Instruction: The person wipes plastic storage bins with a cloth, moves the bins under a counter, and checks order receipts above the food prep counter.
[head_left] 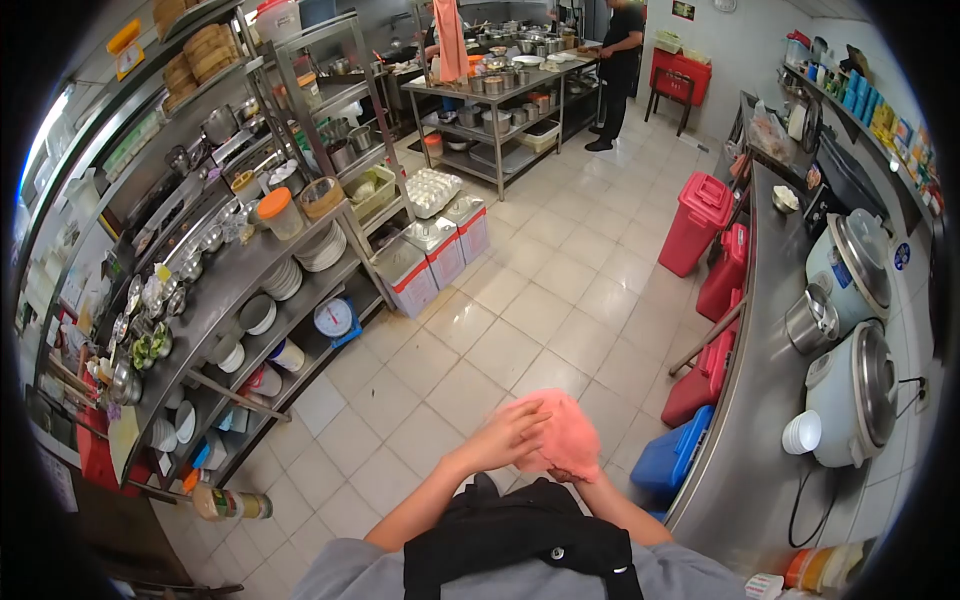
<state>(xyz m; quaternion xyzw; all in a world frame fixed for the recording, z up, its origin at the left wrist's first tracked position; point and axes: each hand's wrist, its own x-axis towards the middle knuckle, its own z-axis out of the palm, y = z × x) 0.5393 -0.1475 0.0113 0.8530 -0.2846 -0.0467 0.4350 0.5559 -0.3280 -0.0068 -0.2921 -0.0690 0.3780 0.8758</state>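
A pink cloth (572, 432) is bunched between my two hands in front of my black apron. My left hand (505, 437) lies against the cloth's left side, its fingers slightly bent and pressed on the fabric. Under the cloth's lower right edge, my right hand (574, 476) shows only in part, with the cloth resting on it and its fingers mostly hidden. Below both hands is tiled floor (500, 345).
Steel shelving (240, 290) with plates and bowls runs along the left. On the right a steel counter (745, 390) holds large cookers (850, 395); red bins (697, 222) and a blue bin (672, 450) stand beside it. A person (620, 70) stands at the far table.
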